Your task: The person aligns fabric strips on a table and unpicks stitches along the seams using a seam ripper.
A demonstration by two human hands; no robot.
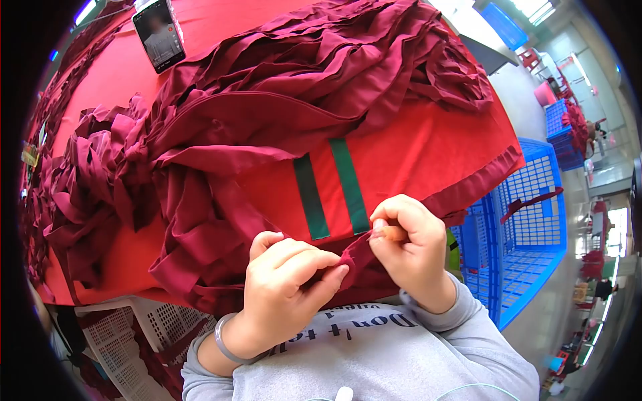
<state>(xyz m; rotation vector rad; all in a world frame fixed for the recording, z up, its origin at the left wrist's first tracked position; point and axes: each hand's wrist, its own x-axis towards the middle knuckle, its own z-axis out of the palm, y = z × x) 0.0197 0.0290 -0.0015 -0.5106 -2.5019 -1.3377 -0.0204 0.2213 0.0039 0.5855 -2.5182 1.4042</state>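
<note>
My left hand (281,284) pinches the edge of a maroon fabric strip (357,259) between thumb and forefinger. A short way to the right, my right hand (416,250) grips the same strip, its fingers curled in. Something orange, like a finger cot, shows at its fingertips. Between the hands the strip is stretched close in front of my chest. Just beyond them lie two dark green bands (348,187) on the red table cover (414,154). A big heap of maroon fabric strips (287,67) spreads behind and to the left.
A phone (159,37) stands at the back left of the table. Blue plastic crates (535,267) stand by the table's right side, one with a maroon strip over its rim. White crates (120,347) holding maroon fabric are below the front left edge.
</note>
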